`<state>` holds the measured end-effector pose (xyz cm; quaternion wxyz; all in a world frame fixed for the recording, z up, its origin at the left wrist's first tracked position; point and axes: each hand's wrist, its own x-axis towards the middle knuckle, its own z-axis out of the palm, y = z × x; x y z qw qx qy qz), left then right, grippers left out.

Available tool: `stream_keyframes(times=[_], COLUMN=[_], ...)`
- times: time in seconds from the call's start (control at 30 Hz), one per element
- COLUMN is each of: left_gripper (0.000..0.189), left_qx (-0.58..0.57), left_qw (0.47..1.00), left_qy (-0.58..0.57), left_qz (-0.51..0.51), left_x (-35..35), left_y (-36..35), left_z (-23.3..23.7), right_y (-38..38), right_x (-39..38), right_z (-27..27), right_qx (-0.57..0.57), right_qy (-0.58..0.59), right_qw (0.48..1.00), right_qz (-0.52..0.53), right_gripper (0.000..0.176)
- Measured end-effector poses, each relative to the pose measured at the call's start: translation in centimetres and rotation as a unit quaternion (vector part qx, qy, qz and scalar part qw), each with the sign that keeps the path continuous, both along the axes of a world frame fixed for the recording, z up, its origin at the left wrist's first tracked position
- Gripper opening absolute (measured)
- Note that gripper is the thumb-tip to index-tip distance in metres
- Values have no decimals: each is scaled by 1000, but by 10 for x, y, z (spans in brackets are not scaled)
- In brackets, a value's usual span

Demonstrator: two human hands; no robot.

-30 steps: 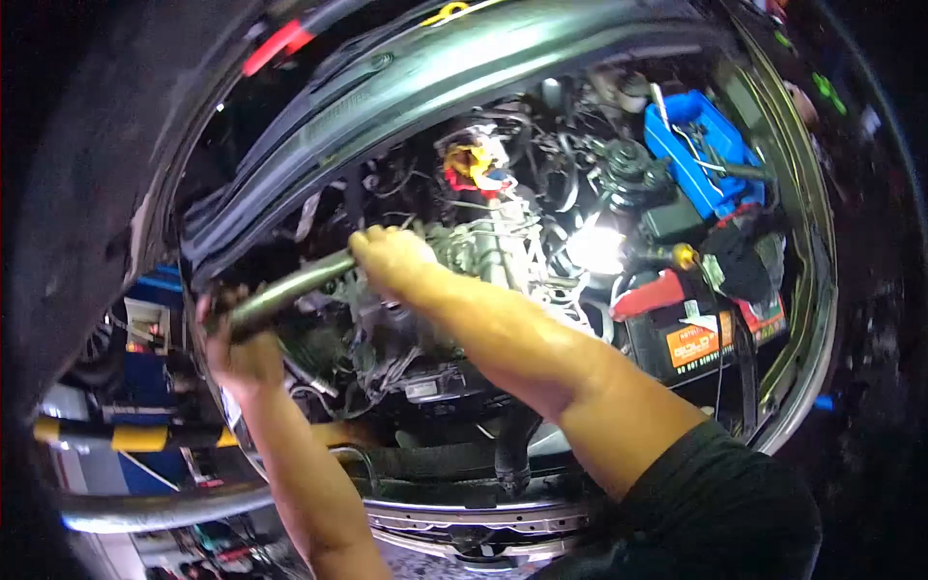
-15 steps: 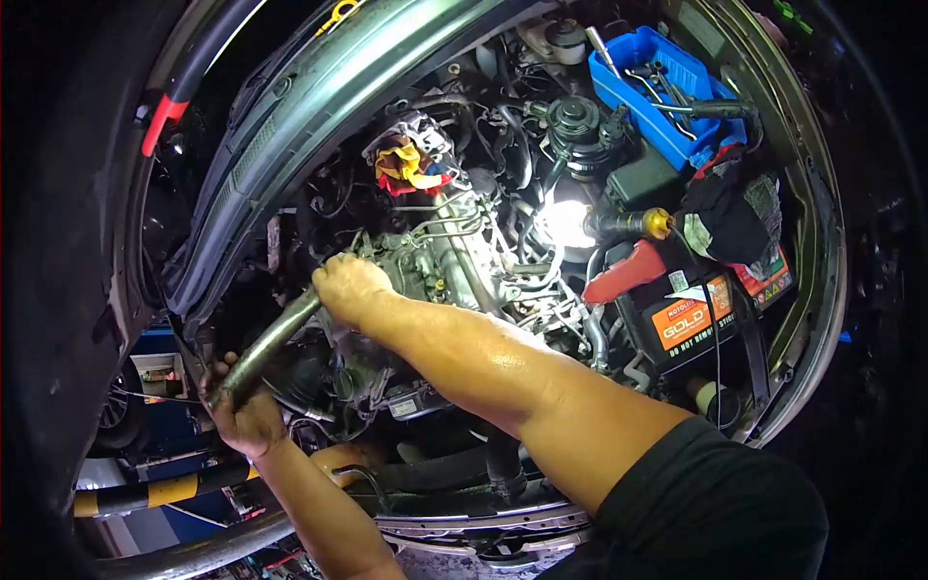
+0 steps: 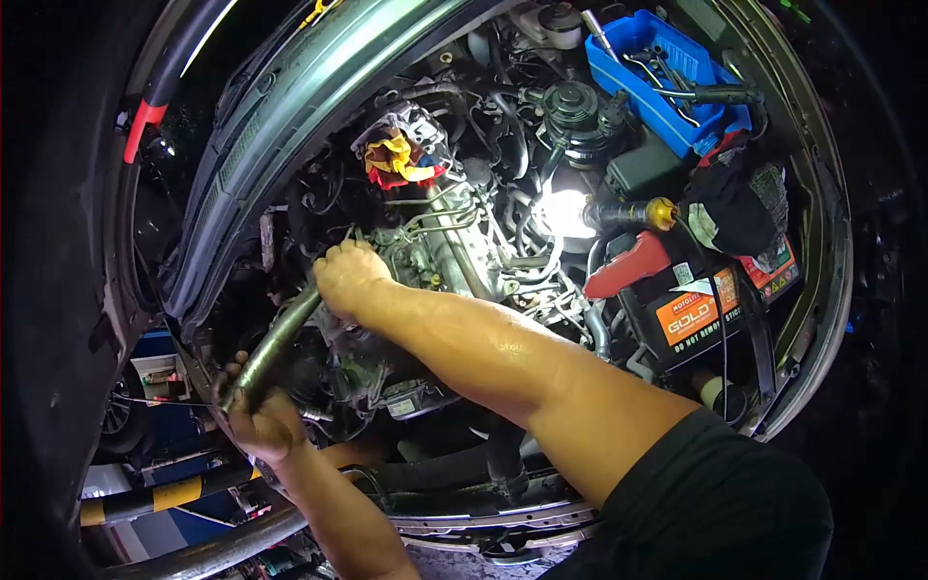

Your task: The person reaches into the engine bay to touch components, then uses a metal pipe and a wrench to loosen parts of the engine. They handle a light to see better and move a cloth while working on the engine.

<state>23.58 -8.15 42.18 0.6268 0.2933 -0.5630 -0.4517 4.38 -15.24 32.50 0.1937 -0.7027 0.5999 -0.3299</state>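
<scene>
A dull metal pipe (image 3: 277, 345) lies slantwise over the left side of the engine bay. My right hand (image 3: 352, 278) is closed round its upper end, knuckles up, above the engine (image 3: 406, 261). At the lower end my left hand (image 3: 266, 423) grips the pipe, palm up, with darkened fingers curled about it. Whatever the pipe's upper end meets is hidden behind my right hand.
A lit work lamp (image 3: 633, 214) shines across the engine. Beyond it sits a blue tool tray (image 3: 633, 87) with wrenches. The battery (image 3: 691, 314), a dark cloth (image 3: 739, 213) and a red cover (image 3: 628, 266) are at right. A yellow-and-red rag (image 3: 398, 159) rests on the engine.
The pipe's lower end and my left hand have shifted slightly to the right. My right hand keeps its grip at the upper end. The view has tilted a little.
</scene>
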Motion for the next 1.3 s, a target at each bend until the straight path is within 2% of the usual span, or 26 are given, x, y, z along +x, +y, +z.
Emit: stream_keyframes(times=[0.03,0.13,0.23,0.3,0.37,0.43,0.47,0.5,0.63,0.73,0.87,0.9,1.0,1.03,1.1,1.13,1.27,1.3], left_gripper=[29,27,24,21,18,23,20,20,19,21,29,29,27,30,32,34,29,29], left_qx=[22,-9,-19,-39,-54,-32,-33,-30,0,-61,-35,-41,-64,-63,-48,-35,10,32], left_qw=[1000,997,996,993,991,990,987,987,991,998,999,999,997,995,996,997,997,991], left_qy=[10,19,76,92,101,136,138,138,136,24,19,19,45,73,49,48,57,117], left_qz=[20,-70,38,55,68,26,72,76,4,18,-32,-25,19,7,-52,-50,-59,65], left_x=[-1,-11,-18,-36,-32,-13,-22,-19,-22,-46,-27,-21,4,14,13,17,-13,-23], left_y=[-9,-25,-26,-29,-34,-44,-45,-46,-60,-57,-60,-57,-40,-39,-39,-44,-46,-43], left_z=[4,7,1,3,0,-7,-4,-5,-5,-10,-11,-10,-4,-1,10,11,20,20], right_y=[-1,-2,-4,-5,-10,-15,-16,-15,-11,-18,-16,-13,-6,-6,-5,-9,-11,-10], right_x=[1,-4,-6,-3,4,7,10,12,0,-5,1,4,15,16,18,21,11,8], right_z=[1,10,21,27,30,36,37,36,29,10,7,7,10,13,21,15,20,24], right_qx=[14,29,26,-101,-137,35,18,21,73,14,16,18,-91,-87,-93,-124,-95,-29], right_qy=[-2,20,67,-5,-36,-60,-45,-45,-48,-63,-88,-92,-99,-100,-68,-74,-78,-85], right_qw=[1000,999,997,988,982,978,983,982,988,991,992,992,984,985,984,982,983,982], right_qz=[-3,7,29,119,123,198,178,181,131,118,87,86,112,114,137,118,137,163], right_gripper=[27,28,32,40,41,34,31,31,30,36,37,37,39,39,42,44,40,39])
